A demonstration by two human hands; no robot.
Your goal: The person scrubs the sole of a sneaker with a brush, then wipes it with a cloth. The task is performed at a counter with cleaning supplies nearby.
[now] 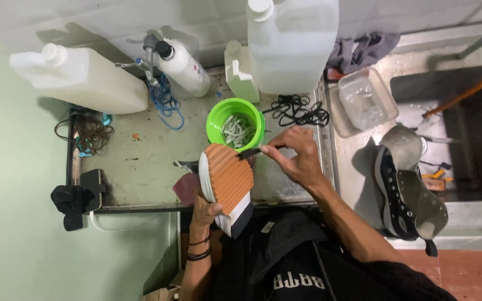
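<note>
From the head view I look down on a worn, stained tabletop [140,161] against a white tiled wall [112,17], with a wet steel sink [453,223] to its right holding a dark sneaker [405,200] and a clear plastic tub [365,100]. At the far edge stand two translucent jugs [82,78], and near the middle a green bowl [235,120] holds pale laces [238,131]. My left hand [205,209] is clasped around a shoe [227,181] held sole-up at the near edge of the tabletop, while my right hand [294,156] pinches a thin dark tool [252,151] against its orange sole.
</note>
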